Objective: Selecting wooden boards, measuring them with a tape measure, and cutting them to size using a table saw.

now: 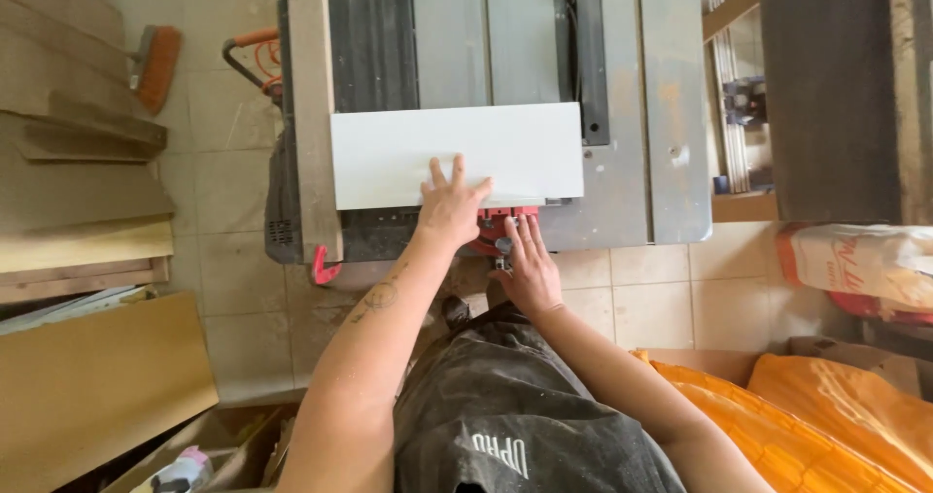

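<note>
White board (457,155) lies under the open left hand (450,206) — right hand (528,260) open, just below it.

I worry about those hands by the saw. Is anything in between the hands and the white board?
Nothing visible. The left hand lies flat on the near edge of the white board, touching it directly. The right hand rests just below the board on the red part at the front edge of the table saw.

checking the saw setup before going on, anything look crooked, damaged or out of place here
Nothing stands out. The white panel lies flat and square on the table saw, left hand flat on it, right hand at the red part on the front edge.
</note>
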